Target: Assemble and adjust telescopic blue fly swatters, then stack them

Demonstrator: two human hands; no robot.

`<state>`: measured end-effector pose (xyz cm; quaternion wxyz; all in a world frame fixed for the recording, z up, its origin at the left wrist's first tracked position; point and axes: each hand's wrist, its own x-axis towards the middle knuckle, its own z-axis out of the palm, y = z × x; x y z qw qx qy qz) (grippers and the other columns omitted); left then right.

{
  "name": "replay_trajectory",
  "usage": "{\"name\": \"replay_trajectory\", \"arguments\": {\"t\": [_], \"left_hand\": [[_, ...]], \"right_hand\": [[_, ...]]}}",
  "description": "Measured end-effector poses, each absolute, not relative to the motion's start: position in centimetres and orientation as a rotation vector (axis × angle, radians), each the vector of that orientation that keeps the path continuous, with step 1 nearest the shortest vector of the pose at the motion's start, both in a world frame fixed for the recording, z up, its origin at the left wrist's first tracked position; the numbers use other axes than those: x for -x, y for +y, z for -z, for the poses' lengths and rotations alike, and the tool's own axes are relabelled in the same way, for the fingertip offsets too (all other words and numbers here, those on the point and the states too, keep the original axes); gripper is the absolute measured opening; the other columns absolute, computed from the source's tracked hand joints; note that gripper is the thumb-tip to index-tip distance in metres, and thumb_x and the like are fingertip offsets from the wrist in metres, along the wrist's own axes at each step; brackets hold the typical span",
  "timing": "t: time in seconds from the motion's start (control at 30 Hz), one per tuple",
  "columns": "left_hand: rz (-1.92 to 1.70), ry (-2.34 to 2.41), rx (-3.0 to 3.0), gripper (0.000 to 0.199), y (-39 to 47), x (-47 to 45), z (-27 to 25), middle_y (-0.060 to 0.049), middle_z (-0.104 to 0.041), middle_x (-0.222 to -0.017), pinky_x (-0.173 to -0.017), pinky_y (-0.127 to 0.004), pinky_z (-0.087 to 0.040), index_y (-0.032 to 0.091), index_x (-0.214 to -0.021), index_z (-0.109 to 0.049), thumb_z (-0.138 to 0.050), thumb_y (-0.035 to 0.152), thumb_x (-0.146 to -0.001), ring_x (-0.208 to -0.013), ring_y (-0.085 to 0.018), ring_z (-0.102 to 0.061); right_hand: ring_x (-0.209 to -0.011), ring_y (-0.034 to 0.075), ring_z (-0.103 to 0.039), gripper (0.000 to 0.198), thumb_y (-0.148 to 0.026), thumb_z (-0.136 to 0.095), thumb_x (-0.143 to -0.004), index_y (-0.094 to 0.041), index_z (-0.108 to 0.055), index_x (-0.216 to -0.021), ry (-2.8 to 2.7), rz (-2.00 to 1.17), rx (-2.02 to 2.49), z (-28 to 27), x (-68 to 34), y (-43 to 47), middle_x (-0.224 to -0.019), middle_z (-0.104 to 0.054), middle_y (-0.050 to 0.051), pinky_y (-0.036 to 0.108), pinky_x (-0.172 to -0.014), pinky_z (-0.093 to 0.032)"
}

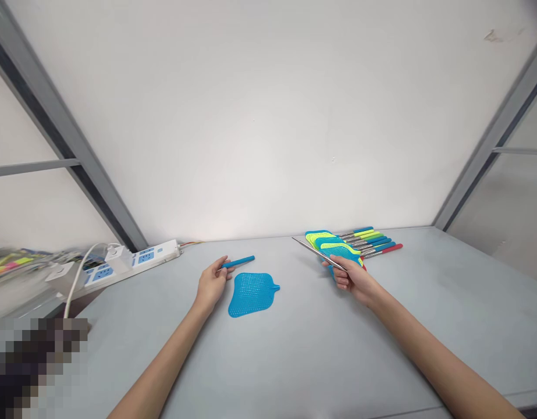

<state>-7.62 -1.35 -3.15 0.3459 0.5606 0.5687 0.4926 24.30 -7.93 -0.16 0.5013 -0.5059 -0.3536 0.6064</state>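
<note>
Between the fingers of my left hand [213, 285] is a blue handle grip [239, 262], its free end pointing right. Just to the right of that hand, a blue fly swatter head [253, 294] lies flat on the table, its short socket facing right. My right hand [351, 279] is closed on a thin metal rod [316, 251] that slants up to the left. Behind the right hand lies a pile of fly swatters [335, 244] with blue and yellow-green heads; the hand hides part of it. Their coloured handles [377, 241] point right.
A white power strip [163, 251] with plugs and a white cable runs along the left edge of the grey table [268, 361]. Blurred coloured items [24, 265] lie beyond it. A white wall [268, 116] rises behind, with grey metal frame posts [67, 110] at both sides.
</note>
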Motion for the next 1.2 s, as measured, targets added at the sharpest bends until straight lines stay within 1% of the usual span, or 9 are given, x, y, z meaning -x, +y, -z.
{"name": "replay_trajectory", "arguments": {"t": [0.2, 0.37, 0.5, 0.63, 0.73, 0.83, 0.93, 1.07, 1.2], "left_hand": [[-1.24, 1.43, -1.549, 0.04, -0.8, 7.8, 3.4, -0.011, -0.058, -0.105, -0.074, -0.032, -0.048, 0.013, -0.108, -0.049, -0.046, 0.025, -0.07, -0.087, -0.019, -0.059], [-1.189, 1.345, -1.665, 0.044, -1.4, 7.2, 2.9, -0.01, -0.06, -0.103, -0.078, -0.033, -0.046, 0.014, -0.105, -0.05, -0.051, 0.035, -0.067, -0.086, -0.02, -0.059], [-1.139, 1.312, -1.783, 0.041, -1.8, 6.8, 2.6, -0.008, -0.062, -0.099, -0.08, -0.032, -0.044, 0.016, -0.102, -0.052, -0.052, 0.036, -0.066, -0.094, -0.021, -0.055], [-1.121, 1.369, -1.864, 0.037, -1.8, 6.7, 2.8, -0.006, -0.062, -0.098, -0.079, -0.031, -0.044, 0.017, -0.101, -0.053, -0.049, 0.035, -0.068, -0.094, -0.02, -0.055], [-1.106, 1.451, -1.916, 0.033, -1.7, 6.7, 3.0, -0.004, -0.062, -0.094, -0.076, -0.031, -0.044, 0.019, -0.097, -0.054, -0.047, 0.033, -0.068, -0.086, -0.019, -0.057], [-1.095, 1.559, -1.954, 0.03, -1.8, 6.7, 3.1, -0.003, -0.062, -0.083, -0.068, -0.03, -0.045, 0.02, -0.093, -0.054, -0.048, 0.033, -0.067, -0.074, -0.018, -0.058], [-1.129, 1.676, -1.97, 0.024, -1.8, 6.6, 3.2, -0.002, -0.058, -0.077, -0.064, -0.031, -0.045, 0.019, -0.085, -0.05, -0.046, 0.036, -0.069, -0.07, -0.018, -0.057], [-1.113, 1.747, -2.044, 0.021, -1.8, 6.6, 3.3, -0.003, -0.054, -0.077, -0.068, -0.033, -0.043, 0.019, -0.073, -0.049, -0.044, 0.039, -0.071, -0.074, -0.019, -0.054], [-1.03, 1.706, -2.167, 0.022, -1.7, 6.4, 3.4, -0.005, -0.054, -0.084, -0.077, -0.036, -0.039, 0.019, -0.075, -0.053, -0.043, 0.038, -0.072, -0.084, -0.022, -0.05]], "right_hand": [[-0.039, 0.004, -0.018, 0.026, -0.039, -0.052, -0.071, -0.014, -0.057, -0.074, -0.874, -1.433, 1.238, -0.1, -24.3, -8.1, -0.047, -0.019, -0.009, 0.017, -0.035, -0.021], [-0.039, 0.004, -0.018, 0.027, -0.039, -0.051, -0.072, -0.013, -0.057, -0.075, -0.861, -1.422, 1.241, -0.1, -24.2, -8.1, -0.047, -0.02, -0.008, 0.016, -0.035, -0.02], [-0.039, 0.004, -0.018, 0.028, -0.039, -0.051, -0.072, -0.013, -0.058, -0.075, -0.857, -1.415, 1.24, 0.1, -24.1, -8.0, -0.047, -0.019, -0.008, 0.016, -0.035, -0.02], [-0.039, 0.004, -0.018, 0.027, -0.039, -0.051, -0.072, -0.013, -0.057, -0.074, -0.846, -1.41, 1.242, 0.1, -24.2, -7.9, -0.047, -0.019, -0.008, 0.016, -0.035, -0.02], [-0.039, 0.004, -0.018, 0.027, -0.038, -0.05, -0.072, -0.012, -0.057, -0.073, -0.846, -1.397, 1.256, -0.1, -24.2, -8.0, -0.046, -0.019, -0.008, 0.016, -0.035, -0.02], [-0.039, 0.005, -0.018, 0.027, -0.039, -0.049, -0.072, -0.013, -0.057, -0.072, -0.86, -1.379, 1.268, -0.4, -24.1, -8.1, -0.046, -0.019, -0.008, 0.017, -0.035, -0.02], [-0.039, 0.005, -0.018, 0.027, -0.039, -0.049, -0.071, -0.013, -0.057, -0.071, -0.877, -1.371, 1.263, -0.5, -24.2, -8.2, -0.046, -0.019, -0.008, 0.017, -0.035, -0.02], [-0.039, 0.005, -0.018, 0.028, -0.039, -0.049, -0.071, -0.013, -0.058, -0.072, -0.878, -1.359, 1.278, -0.5, -24.2, -8.1, -0.046, -0.019, -0.008, 0.017, -0.035, -0.021], [-0.039, 0.004, -0.018, 0.029, -0.039, -0.049, -0.072, -0.012, -0.058, -0.073, -0.88, -1.359, 1.293, -0.4, -24.2, -8.0, -0.047, -0.018, -0.008, 0.016, -0.036, -0.02]]}}
